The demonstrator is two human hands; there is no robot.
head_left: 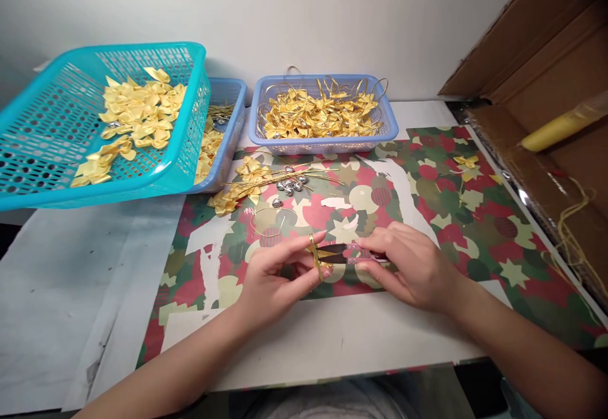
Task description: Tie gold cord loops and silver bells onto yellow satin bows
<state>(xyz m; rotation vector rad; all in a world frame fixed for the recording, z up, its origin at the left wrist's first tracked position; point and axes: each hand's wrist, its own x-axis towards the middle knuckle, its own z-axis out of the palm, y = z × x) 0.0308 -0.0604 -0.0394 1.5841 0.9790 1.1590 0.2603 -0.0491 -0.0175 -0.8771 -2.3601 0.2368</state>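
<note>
My left hand [280, 273] holds a gold wire loop [315, 256] stretched between its fingertips and thumb. From the right, my right hand [413, 267] grips a small tool with two dark tapered prongs [335, 253]; its patterned end is pinched between thumb and fingers. The prong tips reach the gold loop, with a bit of gold showing between them. Just beyond my left hand, a curved thin wire [273, 232] lies on the patterned sheet. Farther back are silver jingle bells [289, 186], gold wire lengths [313, 174] and yellow ribbon bows [237, 194].
A turquoise basket [185, 181] of yellow bows stands at left, overlapping a blue basket [232, 134]. Another blue basket [323, 148], at the back, holds bows with gold wires. A cardboard box [532, 197] borders the right side. One loose bow [466, 161] lies near it.
</note>
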